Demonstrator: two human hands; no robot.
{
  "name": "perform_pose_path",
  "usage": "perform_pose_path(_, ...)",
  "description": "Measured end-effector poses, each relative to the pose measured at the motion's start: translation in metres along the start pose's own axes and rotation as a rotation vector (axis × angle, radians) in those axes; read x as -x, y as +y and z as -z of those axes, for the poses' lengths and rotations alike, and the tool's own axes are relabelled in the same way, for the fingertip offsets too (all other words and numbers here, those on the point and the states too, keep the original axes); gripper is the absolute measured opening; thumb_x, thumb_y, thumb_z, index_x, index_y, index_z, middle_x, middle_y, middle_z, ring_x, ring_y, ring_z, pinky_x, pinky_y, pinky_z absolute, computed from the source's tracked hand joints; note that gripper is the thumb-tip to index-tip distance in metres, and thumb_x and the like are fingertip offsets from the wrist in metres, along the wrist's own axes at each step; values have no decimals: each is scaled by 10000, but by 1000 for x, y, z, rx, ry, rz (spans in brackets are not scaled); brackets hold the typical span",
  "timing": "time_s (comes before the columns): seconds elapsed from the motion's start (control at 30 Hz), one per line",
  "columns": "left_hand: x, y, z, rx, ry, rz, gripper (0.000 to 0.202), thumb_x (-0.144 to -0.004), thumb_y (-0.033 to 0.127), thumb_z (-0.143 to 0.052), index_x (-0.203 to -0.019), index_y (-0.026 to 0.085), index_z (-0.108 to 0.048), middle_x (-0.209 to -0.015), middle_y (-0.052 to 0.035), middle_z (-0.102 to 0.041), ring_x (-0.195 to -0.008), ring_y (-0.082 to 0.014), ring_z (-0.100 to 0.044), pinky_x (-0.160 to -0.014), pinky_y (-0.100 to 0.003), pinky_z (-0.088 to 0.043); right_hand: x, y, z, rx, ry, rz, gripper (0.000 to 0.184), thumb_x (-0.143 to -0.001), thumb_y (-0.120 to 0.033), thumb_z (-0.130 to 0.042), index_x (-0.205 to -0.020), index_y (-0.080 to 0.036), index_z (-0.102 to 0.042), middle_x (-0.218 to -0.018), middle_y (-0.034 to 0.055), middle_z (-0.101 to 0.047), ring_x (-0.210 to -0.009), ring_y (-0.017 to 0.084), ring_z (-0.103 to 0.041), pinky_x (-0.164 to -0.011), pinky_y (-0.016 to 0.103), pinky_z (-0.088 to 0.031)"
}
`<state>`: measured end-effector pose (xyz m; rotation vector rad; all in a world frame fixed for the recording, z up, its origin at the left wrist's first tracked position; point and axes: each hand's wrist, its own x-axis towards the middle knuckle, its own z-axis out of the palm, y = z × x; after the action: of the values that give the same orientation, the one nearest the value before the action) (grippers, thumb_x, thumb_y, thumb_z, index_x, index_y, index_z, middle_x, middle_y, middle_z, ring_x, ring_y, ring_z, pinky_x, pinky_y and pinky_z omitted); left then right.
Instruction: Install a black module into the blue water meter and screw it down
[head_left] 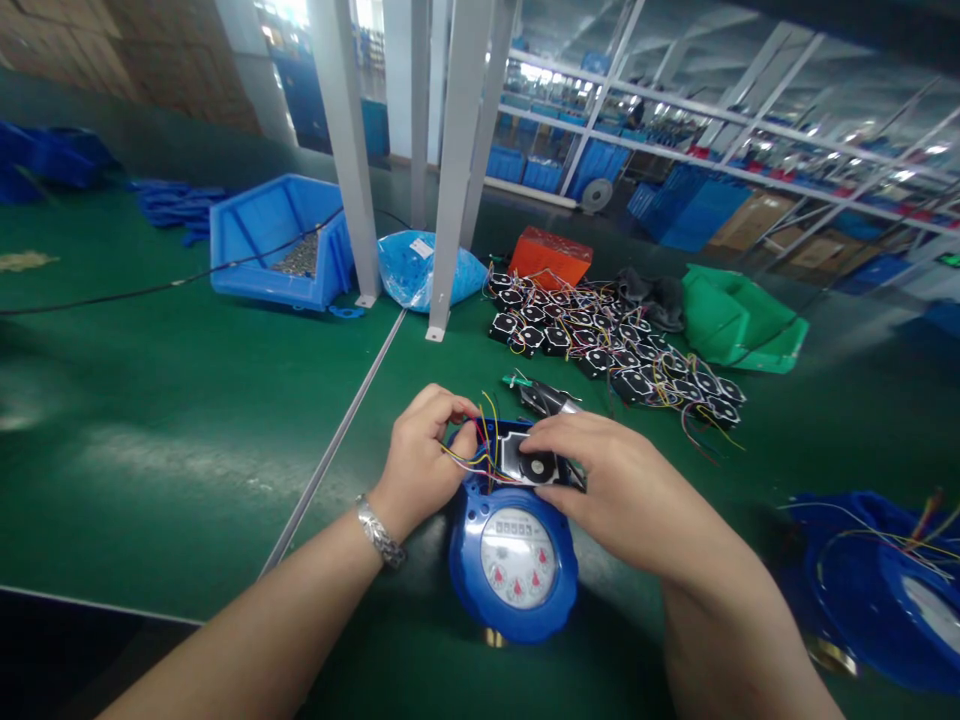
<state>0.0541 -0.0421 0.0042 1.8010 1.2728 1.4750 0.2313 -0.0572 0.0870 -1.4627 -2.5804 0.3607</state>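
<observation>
A blue water meter [514, 590] with a white dial lies on the green table in front of me. My left hand [424, 450] pinches a bundle of coloured wires [480, 455] at the meter's upper left. My right hand [622, 490] rests on the meter's top right, its fingers holding a small black and white module [529, 460] in the meter's upper compartment. A silver bracelet [379, 532] sits on my left wrist.
Several black modules with coloured wires [600, 345] are spread behind the meter. Farther back stand an orange box [551, 258], a green bin [739, 320], a blue bag [416, 268] and a blue bin of small parts [277, 240]. White posts [454, 170] rise from the table. Another blue meter [877, 585] lies at right.
</observation>
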Motion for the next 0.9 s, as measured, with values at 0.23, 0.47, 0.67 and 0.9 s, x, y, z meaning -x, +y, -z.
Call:
perform_pose_path(0.23, 1, -3, 0, 0, -27, -17, 119, -718, 63, -500, -736, 158, -569, -730, -6, -503, -669, -114, -496, -614, -248, -431, 1, 0, 1, 50, -55, 46, 237, -765, -126, -631, -982, -220, -638, -1026, -21, -565, -955, 153, -525, -891, 324, -438)
perform_pose_path(0.47, -4, 0, 6, -44, -91, -93, 107, -724, 86, -507, -776, 145, -579, -792, -34, -504, -777, -147, -519, -686, -290, -457, 8, 20, 26, 9, 186, -255, 168, -785, -115, -560, -895, -194, -659, -885, -17, -606, -772, 123, -573, -709, 223, -452)
perform_pose_path(0.67, -13, 3, 13, -69, -270, 61, 182, -714, 156, -568, -892, 176, -597, -903, -43, -573, -857, -175, -555, -789, -351, -463, -13, 51, 5, 189, -190, -456, 200, -805, -110, -503, -889, -173, -674, -876, 30, -612, -804, 173, -573, -686, 224, -419)
perform_pose_path(0.9, -45, 31, 33, -155, -788, 4, 429, -627, 124, -606, -1040, 240, -616, -1036, -24, -633, -962, -208, -587, -867, -323, -452, -22, 42, -21, 147, -309, -324, 238, -803, -120, -480, -932, -191, -666, -906, 39, -609, -825, 143, -580, -689, 186, -435)
